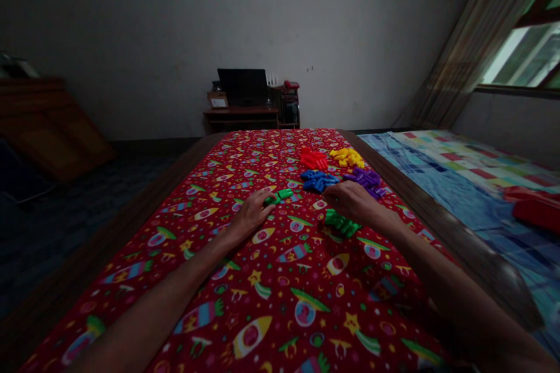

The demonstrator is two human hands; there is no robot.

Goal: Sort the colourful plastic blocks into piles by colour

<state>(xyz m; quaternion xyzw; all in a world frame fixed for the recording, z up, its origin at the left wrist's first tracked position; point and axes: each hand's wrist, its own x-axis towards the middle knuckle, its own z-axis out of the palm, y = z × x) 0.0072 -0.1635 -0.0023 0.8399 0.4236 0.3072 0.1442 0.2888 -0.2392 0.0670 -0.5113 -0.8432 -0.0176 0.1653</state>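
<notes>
On the red cloth mid-frame, the left hand grips a green piece; rightward, a green pile lies below the curled right hand, hold unclear.

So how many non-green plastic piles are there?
4: red pile back left, yellow pile back right, blue pile front left, purple pile front right. Right hand may hide some.

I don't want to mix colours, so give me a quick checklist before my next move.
1. Left hand on the separate green piece: ok, thumb and fingers at its near end.
2. Right hand holding something: cannot tell, fingertips hidden.
3. Green pile all one colour: ok, though partly covered.
4. Blue pile clear of purple pile: cannot tell, very close.
5. Red pile and yellow pile unmixed: ok.
</notes>
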